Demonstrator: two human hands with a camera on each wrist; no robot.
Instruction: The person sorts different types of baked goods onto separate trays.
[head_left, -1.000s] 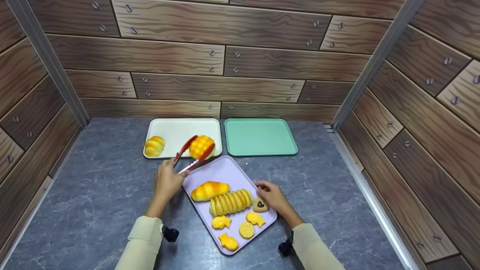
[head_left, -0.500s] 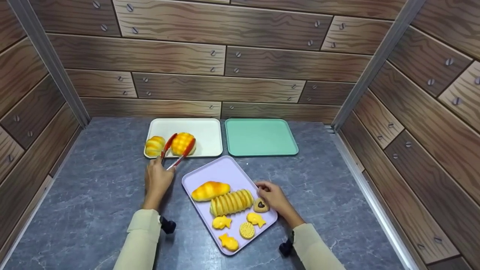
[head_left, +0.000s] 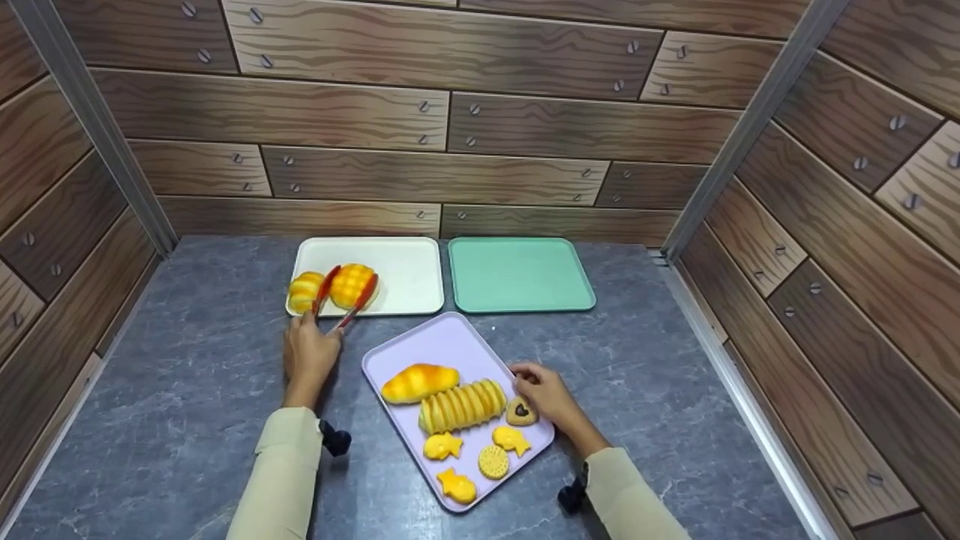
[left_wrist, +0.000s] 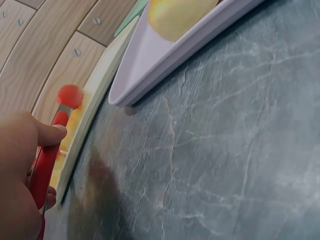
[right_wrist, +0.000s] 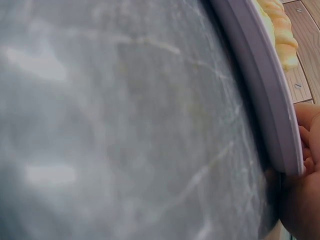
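Note:
My left hand (head_left: 309, 351) grips red-tipped tongs (head_left: 367, 291), whose tips stand on both sides of a round checkered bun (head_left: 352, 283). The bun is at the front left of the white tray (head_left: 409, 270), beside a smaller striped roll (head_left: 306, 291); whether it touches the tray is unclear. In the left wrist view, thumb and fingers wrap the red tongs handle (left_wrist: 47, 170). My right hand (head_left: 546, 391) holds the right edge of the lavender tray (head_left: 442, 341), fingers curled at its rim (right_wrist: 280, 100). A heart-shaped cookie (head_left: 521, 411) lies by those fingers.
On the lavender tray lie a long glossy bread (head_left: 420, 382), a ridged loaf (head_left: 463, 406), several fish-shaped pieces (head_left: 457, 486) and a round biscuit (head_left: 493, 461). A green tray (head_left: 521, 274) stands right of the white one. Wood-patterned walls (head_left: 525, 124) enclose the dark table (head_left: 637, 375).
My left hand has carried the bun in the tongs leftward over the white tray, close to the striped roll. The right hand and lavender tray have stayed put.

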